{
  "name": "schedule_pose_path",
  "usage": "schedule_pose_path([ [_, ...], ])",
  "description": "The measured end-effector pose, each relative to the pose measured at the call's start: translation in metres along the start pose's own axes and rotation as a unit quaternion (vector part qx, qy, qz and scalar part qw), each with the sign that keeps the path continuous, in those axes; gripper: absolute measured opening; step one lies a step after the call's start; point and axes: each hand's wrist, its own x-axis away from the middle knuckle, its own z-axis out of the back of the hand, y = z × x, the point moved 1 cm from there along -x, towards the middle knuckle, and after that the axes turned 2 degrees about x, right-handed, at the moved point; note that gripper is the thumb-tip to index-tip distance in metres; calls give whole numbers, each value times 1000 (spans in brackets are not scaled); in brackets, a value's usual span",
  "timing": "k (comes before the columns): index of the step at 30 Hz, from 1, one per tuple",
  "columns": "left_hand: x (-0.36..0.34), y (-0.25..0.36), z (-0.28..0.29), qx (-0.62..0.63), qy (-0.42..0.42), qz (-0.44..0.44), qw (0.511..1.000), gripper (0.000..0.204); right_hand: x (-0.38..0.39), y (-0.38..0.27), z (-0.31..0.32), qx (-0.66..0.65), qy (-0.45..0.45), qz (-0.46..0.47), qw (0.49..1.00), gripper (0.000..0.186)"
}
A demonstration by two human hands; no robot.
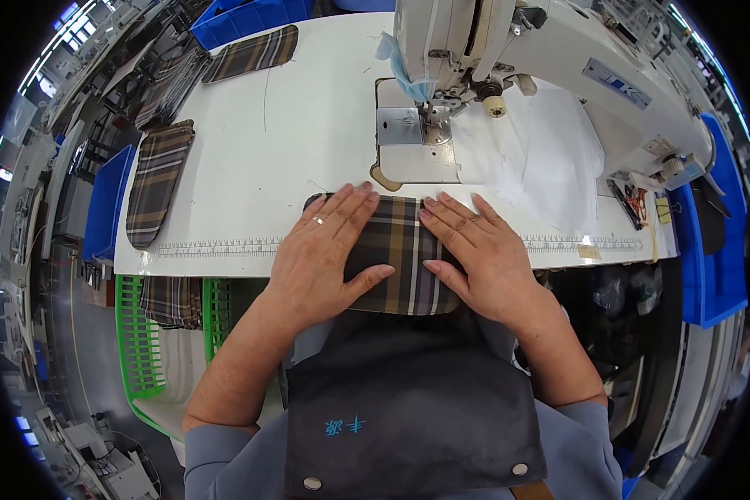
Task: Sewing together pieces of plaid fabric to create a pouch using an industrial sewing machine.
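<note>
A plaid fabric panel (396,250) in brown, black and white, with rounded corners, lies at the front edge of the white sewing table, its near end reaching past the edge toward my lap. My left hand (325,242) rests flat on its left side, fingers stretched out and thumb pointing inward. On its right side lies my right hand (483,250), also flat with the fingers spread. Both palms press on the cloth without gripping it. Just beyond the fingertips is the metal plate of the sewing machine (429,125), under its needle.
More plaid panels (160,183) lie at the table's left, with a stack (171,87) behind. White cloth (525,150) spreads beneath the machine arm. Small snips (629,204) sit at the right. Blue bins (108,204) flank the table; a green basket (142,350) stands below left.
</note>
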Motion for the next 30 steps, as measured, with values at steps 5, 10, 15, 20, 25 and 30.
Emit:
schedule_pose_path([
  [5, 15, -11, 3, -42, 7, 58, 997, 92, 11, 5, 2, 11, -3, -19, 1000, 57],
  [10, 23, -12, 8, -100, -5, 94, 991, 101, 20, 6, 5, 50, 1, -40, 998, 62],
  [15, 32, -20, 6, -129, 9, 108, 986, 105, 30, 9, 5, 64, 12, -56, 996, 65],
  [20, 39, -22, 3, -148, 22, 135, 980, 107, 35, 10, 1, 70, 25, -62, 995, 65],
  [25, 46, -24, 3, -130, 33, 158, 978, 103, 37, 10, -1, 75, 44, -60, 994, 64],
  [30, 69, -31, -3, -151, 94, 188, 966, 99, 37, 10, -5, 74, 64, -49, 994, 63],
])
